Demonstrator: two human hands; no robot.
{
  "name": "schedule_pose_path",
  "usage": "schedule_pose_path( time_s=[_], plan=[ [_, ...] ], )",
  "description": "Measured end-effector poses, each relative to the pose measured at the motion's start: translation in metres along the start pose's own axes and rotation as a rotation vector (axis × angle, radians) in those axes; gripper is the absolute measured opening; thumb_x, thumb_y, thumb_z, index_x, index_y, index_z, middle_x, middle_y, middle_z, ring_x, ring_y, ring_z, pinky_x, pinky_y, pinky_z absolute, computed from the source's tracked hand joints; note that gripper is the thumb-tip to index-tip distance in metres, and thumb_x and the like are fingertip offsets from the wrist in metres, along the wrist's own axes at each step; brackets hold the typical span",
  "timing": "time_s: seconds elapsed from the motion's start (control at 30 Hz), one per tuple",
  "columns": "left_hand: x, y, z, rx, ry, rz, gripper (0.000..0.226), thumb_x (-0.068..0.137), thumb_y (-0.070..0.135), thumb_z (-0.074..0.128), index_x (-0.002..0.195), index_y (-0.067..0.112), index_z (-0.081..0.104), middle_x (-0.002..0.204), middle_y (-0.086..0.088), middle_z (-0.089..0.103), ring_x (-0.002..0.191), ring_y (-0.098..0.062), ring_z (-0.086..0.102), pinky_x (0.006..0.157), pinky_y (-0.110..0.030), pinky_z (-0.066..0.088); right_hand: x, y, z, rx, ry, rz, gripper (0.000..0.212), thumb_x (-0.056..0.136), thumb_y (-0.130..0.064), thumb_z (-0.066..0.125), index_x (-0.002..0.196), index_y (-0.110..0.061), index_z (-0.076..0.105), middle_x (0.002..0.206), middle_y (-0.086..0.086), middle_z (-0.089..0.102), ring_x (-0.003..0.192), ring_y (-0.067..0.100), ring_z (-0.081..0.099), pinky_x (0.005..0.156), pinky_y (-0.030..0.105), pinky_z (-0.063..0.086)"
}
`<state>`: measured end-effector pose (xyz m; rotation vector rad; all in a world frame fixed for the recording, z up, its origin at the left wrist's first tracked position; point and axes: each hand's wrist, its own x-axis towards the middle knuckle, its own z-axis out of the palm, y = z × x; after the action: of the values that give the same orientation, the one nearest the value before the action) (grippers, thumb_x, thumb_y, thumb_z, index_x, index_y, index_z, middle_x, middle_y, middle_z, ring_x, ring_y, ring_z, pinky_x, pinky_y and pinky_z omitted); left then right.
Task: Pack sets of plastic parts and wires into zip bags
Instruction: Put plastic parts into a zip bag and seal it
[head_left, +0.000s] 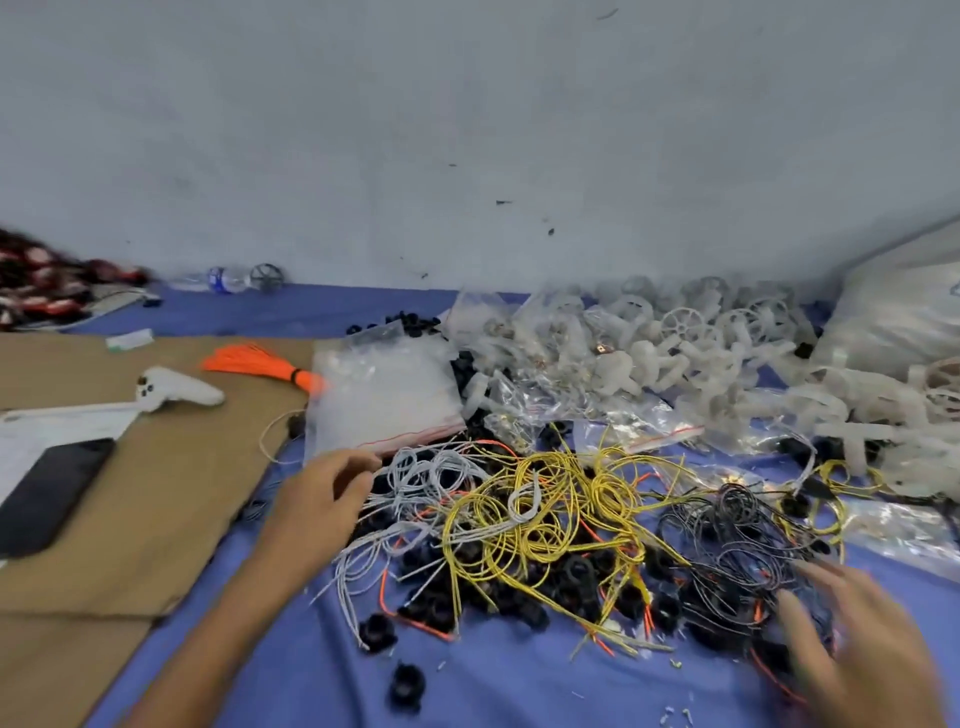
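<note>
A tangle of yellow wires (550, 509) lies mid-frame on the blue cloth, with white wires (421, 478) to its left and black wires (737, 540) to its right, all over small black plastic parts (571, 577). A stack of clear zip bags (384, 395) with a red strip sits behind the white wires. My left hand (322, 493) reaches to the near edge of that stack, fingers extended at the bag edge; whether it pinches the bag is unclear. My right hand (841, 639), blurred, hovers with spread fingers over the black wires.
White plastic frames (675, 343) and filled bags pile along the back right, beside a large white sack (904, 312). Brown cardboard (130, 499) on the left carries a black phone (52, 493), a white controller (176, 389) and an orange wire bundle (260, 364). A loose black part (405, 686) lies near me.
</note>
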<state>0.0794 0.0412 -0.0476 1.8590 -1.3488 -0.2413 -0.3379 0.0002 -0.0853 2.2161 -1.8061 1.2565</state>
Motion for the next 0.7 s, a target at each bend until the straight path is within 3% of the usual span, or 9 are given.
schedule_pose_path(
  time_s=[0.07,0.17,0.3,0.37,0.47,0.53,0.63,0.7],
  plan=[
    [0.037,-0.010,0.011,0.143,-0.009,-0.019,0.024,0.093,0.009,0.058,0.101,0.028,0.070,0.103,0.007,0.071,0.093,-0.011,0.064,0.084,-0.027,0.047,-0.020,-0.033,0.006,0.101,-0.078,-0.004,0.070,0.093,-0.060,0.033,0.085,-0.008,0.078,0.099,0.015,0.073,0.099,0.039,0.066,0.098,0.040,0.041],
    [0.077,-0.029,0.027,0.333,-0.060,0.012,0.031,0.094,0.004,0.050,0.116,0.016,0.067,0.120,-0.008,0.067,0.110,-0.026,0.061,0.098,-0.040,0.047,-0.041,-0.072,0.041,0.117,-0.118,-0.212,0.065,0.097,-0.056,0.028,0.077,-0.020,0.078,0.098,0.003,0.074,0.102,0.028,0.065,0.102,0.024,0.030],
    [0.111,-0.039,0.036,0.433,-0.108,-0.020,0.035,0.097,0.011,0.045,0.126,0.017,0.062,0.132,-0.009,0.061,0.120,-0.030,0.056,0.101,-0.042,0.044,-0.048,-0.070,0.056,0.104,-0.122,-0.248,0.065,0.096,-0.058,0.028,0.072,-0.023,0.077,0.097,0.001,0.074,0.099,0.026,0.068,0.101,0.023,0.032],
    [0.127,-0.037,0.040,0.456,-0.191,-0.055,0.038,0.098,0.025,0.046,0.135,0.021,0.056,0.143,-0.005,0.054,0.129,-0.028,0.050,0.106,-0.043,0.040,-0.046,-0.068,0.058,0.107,-0.096,-0.268,0.063,0.095,-0.056,0.031,0.068,-0.022,0.076,0.093,0.002,0.074,0.096,0.023,0.066,0.101,0.022,0.032],
    [0.140,-0.031,0.052,0.494,-0.375,-0.100,0.061,0.095,0.050,0.051,0.150,0.024,0.038,0.154,-0.003,0.041,0.139,-0.028,0.040,0.112,-0.046,0.031,-0.044,-0.065,0.063,0.028,-0.128,-0.317,0.061,0.094,-0.055,0.031,0.066,-0.022,0.075,0.093,0.004,0.074,0.089,0.029,0.071,0.100,0.026,0.031],
    [0.146,-0.030,0.058,0.547,-0.330,-0.068,0.052,0.095,0.047,0.051,0.143,0.026,0.047,0.146,-0.002,0.051,0.131,-0.029,0.047,0.105,-0.046,0.035,-0.046,-0.062,0.068,0.002,-0.138,-0.332,0.061,0.093,-0.057,0.031,0.066,-0.023,0.075,0.093,0.004,0.075,0.089,0.028,0.072,0.099,0.026,0.032],
    [0.155,-0.032,0.058,0.563,-0.176,0.019,0.026,0.098,0.030,0.048,0.118,0.027,0.065,0.124,0.002,0.066,0.113,-0.026,0.058,0.094,-0.041,0.042,-0.046,-0.057,0.071,-0.014,-0.133,-0.356,0.060,0.092,-0.057,0.032,0.066,-0.025,0.075,0.094,0.001,0.075,0.090,0.025,0.072,0.100,0.027,0.033],
    [0.159,-0.034,0.055,0.513,-0.172,0.036,0.023,0.099,0.029,0.045,0.104,0.025,0.067,0.113,0.003,0.069,0.103,-0.025,0.059,0.087,-0.039,0.044,-0.045,-0.056,0.072,-0.021,-0.134,-0.376,0.060,0.093,-0.057,0.031,0.066,-0.026,0.075,0.094,0.001,0.075,0.089,0.025,0.072,0.101,0.026,0.032]
  ],
)
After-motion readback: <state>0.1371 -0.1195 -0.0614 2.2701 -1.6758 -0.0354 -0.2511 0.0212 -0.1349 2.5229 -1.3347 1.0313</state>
